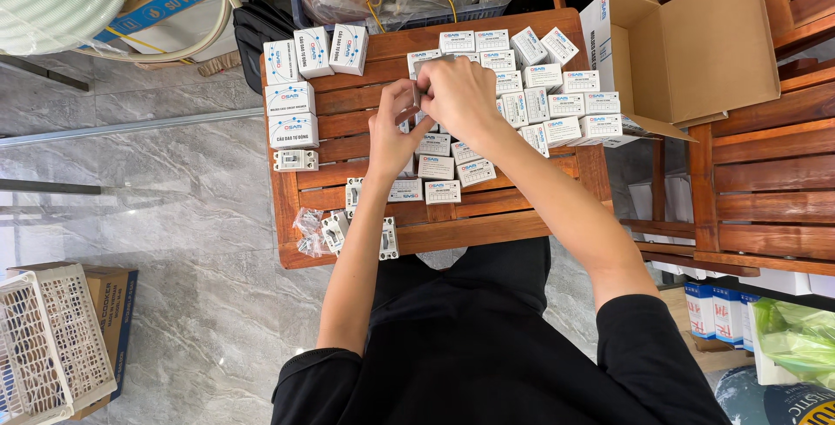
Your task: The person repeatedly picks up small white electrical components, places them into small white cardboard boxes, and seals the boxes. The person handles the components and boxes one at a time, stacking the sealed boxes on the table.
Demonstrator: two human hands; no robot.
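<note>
While both hands meet over the upper middle of the slatted wooden table (487,216), the left hand (396,133) and right hand (457,94) pinch one small white box (421,92) between them. Its long axis seems upright, though mostly hidden. Steady fingertip grip, clear of the stacked boxes (557,103), looks wisest.

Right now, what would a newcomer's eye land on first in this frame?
Both hands, the left hand and right hand, meet over the middle of the slatted wooden table, pinching a small grey item between them. Around them lie dozens of small white boxes, and an open cardboard carton stands at the table's right edge.
</note>
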